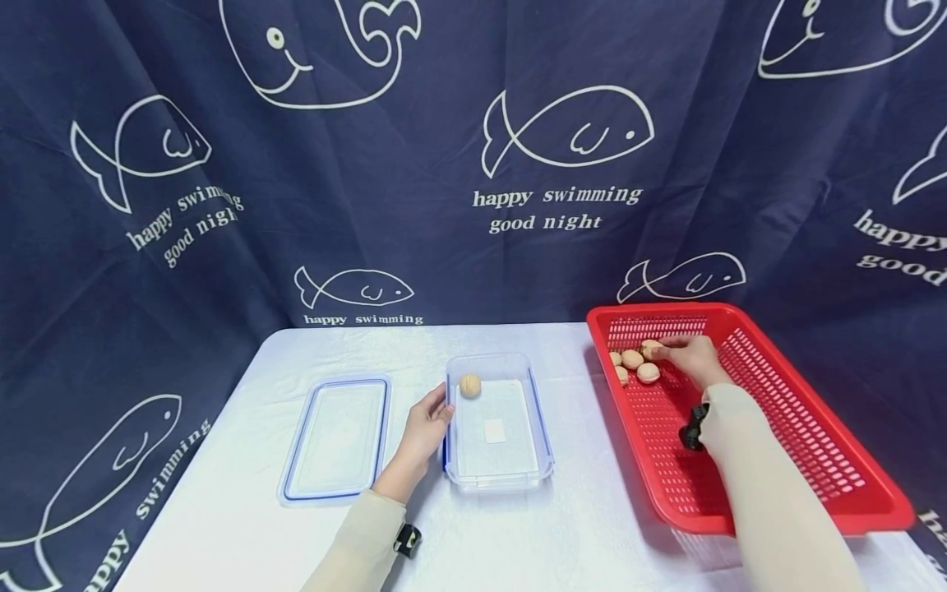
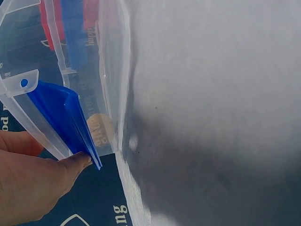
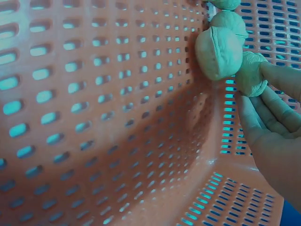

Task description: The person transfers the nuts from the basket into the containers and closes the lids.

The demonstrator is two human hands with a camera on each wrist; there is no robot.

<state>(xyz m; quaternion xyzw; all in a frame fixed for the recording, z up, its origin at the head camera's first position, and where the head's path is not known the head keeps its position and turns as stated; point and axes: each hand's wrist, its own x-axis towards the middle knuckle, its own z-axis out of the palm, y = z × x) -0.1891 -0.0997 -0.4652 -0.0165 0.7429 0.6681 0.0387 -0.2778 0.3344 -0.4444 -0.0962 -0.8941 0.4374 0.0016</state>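
In the head view a clear plastic food container stands mid-table with one walnut in its far left corner. My left hand holds the container's left wall at the rim. In the left wrist view that thumb lies against the blue latch flap. Over at the right, my right hand reaches into a red plastic basket. Thumb and fingers there pinch a walnut, close beside another walnut. Several more walnuts lie at the basket's far left corner.
Left of the container, a clear lid with a blue seal lies flat on the white tablecloth. The basket's tall slotted walls surround the right hand. Behind the table hangs a dark blue curtain with fish drawings.
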